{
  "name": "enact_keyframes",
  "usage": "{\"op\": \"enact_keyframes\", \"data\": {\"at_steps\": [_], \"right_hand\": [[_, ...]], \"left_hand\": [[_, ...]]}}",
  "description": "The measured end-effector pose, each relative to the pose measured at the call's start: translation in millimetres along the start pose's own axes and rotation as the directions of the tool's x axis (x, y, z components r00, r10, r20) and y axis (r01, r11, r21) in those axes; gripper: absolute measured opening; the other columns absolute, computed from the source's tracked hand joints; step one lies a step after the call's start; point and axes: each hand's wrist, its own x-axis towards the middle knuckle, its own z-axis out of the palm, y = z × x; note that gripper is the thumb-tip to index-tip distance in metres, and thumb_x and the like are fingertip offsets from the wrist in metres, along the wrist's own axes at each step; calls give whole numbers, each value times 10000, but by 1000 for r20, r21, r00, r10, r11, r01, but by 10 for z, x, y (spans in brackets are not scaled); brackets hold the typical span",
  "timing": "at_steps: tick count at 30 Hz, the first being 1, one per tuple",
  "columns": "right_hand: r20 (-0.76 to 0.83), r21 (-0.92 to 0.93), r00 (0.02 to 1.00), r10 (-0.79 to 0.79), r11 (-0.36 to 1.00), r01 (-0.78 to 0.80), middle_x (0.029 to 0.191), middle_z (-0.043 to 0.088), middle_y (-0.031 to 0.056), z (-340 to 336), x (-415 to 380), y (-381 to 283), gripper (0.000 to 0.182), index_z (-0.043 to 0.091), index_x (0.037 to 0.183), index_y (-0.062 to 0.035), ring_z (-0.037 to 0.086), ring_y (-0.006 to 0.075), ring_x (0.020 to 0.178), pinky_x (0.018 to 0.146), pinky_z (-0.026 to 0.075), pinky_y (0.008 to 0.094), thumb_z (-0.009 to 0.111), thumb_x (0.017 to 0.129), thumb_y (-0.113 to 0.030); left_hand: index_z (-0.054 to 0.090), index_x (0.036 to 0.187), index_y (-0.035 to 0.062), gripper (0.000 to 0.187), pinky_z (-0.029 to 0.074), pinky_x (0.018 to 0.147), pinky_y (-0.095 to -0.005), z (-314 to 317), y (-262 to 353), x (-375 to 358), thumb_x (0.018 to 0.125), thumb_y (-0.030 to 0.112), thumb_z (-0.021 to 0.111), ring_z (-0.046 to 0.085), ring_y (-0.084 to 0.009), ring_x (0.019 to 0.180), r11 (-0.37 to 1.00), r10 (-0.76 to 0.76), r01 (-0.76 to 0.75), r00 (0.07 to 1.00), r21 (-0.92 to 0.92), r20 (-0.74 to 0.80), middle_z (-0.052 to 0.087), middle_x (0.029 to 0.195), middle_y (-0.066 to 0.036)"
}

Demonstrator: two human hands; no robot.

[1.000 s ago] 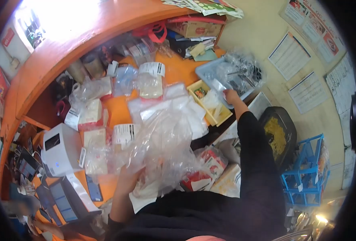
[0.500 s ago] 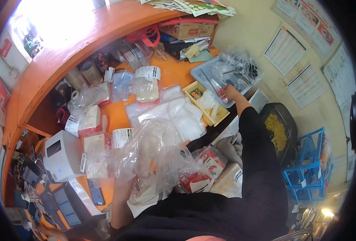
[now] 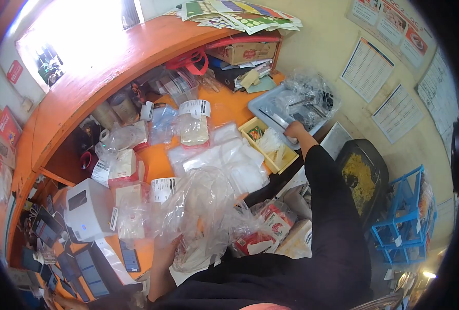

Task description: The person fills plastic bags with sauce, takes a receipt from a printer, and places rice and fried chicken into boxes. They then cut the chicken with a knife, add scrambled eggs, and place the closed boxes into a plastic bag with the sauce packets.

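My left hand (image 3: 164, 257) is closed on the side of a large clear plastic bag (image 3: 201, 201); the film covers some of its fingers. Inside the bag are pale contents that I cannot make out. At arm's length, my right hand (image 3: 294, 130) is at the near edge of a blue-grey tray (image 3: 264, 101), its fingers drawn together. Whatever they hold, if anything, is hidden. The tray carries dark items in clear wrapping (image 3: 312, 95). Beside that hand stands a yellow wooden box (image 3: 283, 164) with white plastic pieces and small green packets.
Flat clear bags (image 3: 214, 160) cover the middle of the orange counter. Several bagged boxes (image 3: 122, 168) with printed slips stand left, near a grey printer (image 3: 87, 206) and phones (image 3: 129, 256). Another person's hand (image 3: 66, 301) shows lower left. A blue rack (image 3: 400, 227) stands right.
The whole view has shifted slightly, with the counter lower in it. My right hand stays by the tray's near edge, its fingers turned a little. My left hand keeps hold of the bag.
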Motion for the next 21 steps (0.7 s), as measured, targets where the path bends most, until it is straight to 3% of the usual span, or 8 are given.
{"op": "enact_keyframes", "data": {"at_steps": [2,3,7,10,13,17,19,21], "right_hand": [[-39,359,966,256,906,-226,995,677,170,-725,-695,-369,436,701,991,-45,650,312,940,842,502,398,724,699,-368],[-123,538,927,355,809,-239,966,688,136,-591,-622,-268,430,710,973,-62,661,289,891,820,508,389,807,620,-287],[-265,851,880,395,524,21,846,676,96,-572,-543,-104,451,674,1003,-88,657,213,791,734,507,318,835,582,-112],[-361,727,850,383,686,0,817,664,73,-910,-875,-170,449,646,1016,-59,650,188,755,702,504,317,828,608,-108],[-356,827,813,461,560,45,788,655,55,-1002,-933,-145,391,631,1012,-38,643,162,730,671,502,311,804,670,-118],[-258,960,888,382,208,189,851,652,57,-1255,-1197,-277,311,585,1066,-23,633,137,757,667,502,265,713,791,-91],[-270,957,914,303,-22,290,909,648,46,-1647,-1692,-673,273,559,1113,-39,619,111,775,685,494,220,648,855,-57],[-370,909,908,197,-127,398,914,648,38,-2104,-2392,-1213,248,549,1113,-26,623,117,782,711,504,224,616,874,-36]], "left_hand": [[607,1008,-6,227,417,539,-258,-36,-61,31,841,143,641,538,-106,627,999,6,-5,1000,51,-11,605,770,-27],[608,1013,-7,232,417,538,-259,-60,-101,50,841,146,641,538,-106,627,997,-8,9,1000,82,-15,606,772,-27],[612,1018,-10,237,420,540,-261,-81,-124,58,843,148,637,541,-108,629,995,-20,20,1000,99,-9,609,790,-31],[611,1021,-13,224,427,545,-266,30,25,15,850,132,623,547,-112,661,1000,-19,19,1000,4,-3,615,822,-44],[601,1045,-12,221,447,585,-269,19,-17,26,864,114,611,557,-118,719,999,26,-26,1000,23,-10,618,865,-55],[587,1077,-8,235,465,675,-264,178,226,-67,885,125,607,563,-121,786,996,8,-14,998,-88,-66,616,909,-50],[591,1079,-2,235,461,704,-257,234,310,-69,892,140,607,564,-119,788,988,-22,17,999,-151,-31,614,910,-40],[595,1075,9,228,458,706,-249,304,343,-59,903,158,601,561,-109,783,987,32,-30,999,-160,9,607,892,-23]]}}
